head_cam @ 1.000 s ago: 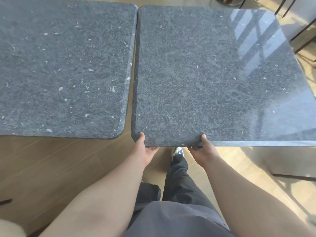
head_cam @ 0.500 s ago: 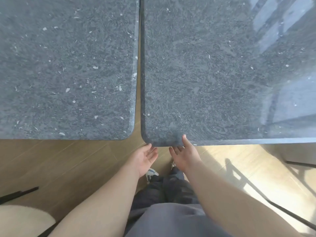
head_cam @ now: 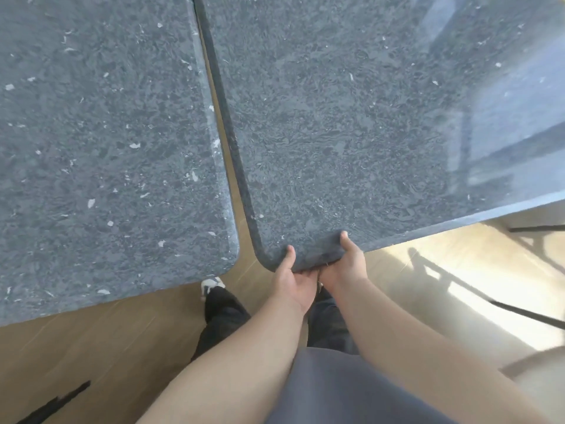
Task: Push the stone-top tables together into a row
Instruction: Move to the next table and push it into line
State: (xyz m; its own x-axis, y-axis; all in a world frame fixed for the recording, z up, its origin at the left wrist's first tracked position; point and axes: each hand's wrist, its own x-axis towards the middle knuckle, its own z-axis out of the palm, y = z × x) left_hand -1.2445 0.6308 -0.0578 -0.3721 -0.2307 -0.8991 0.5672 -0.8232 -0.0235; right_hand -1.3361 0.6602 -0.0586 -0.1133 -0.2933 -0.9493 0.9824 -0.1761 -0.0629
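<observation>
The left stone-top table [head_cam: 107,154] has a dark grey, speckled top with small white flecks, a thick edge and a rounded near corner. It fills the left part of the view. The right stone-top table [head_cam: 351,133] has the same grey stone top, with a finer pattern and a bright glossy reflection on its far right part. Its near left corner is also rounded. The two tops stand side by side, not touching: a narrow gap runs between their facing edges, thin at the far end and wider toward the near corners. The near edge of the right table lies a little farther away than that of the left one.
</observation>
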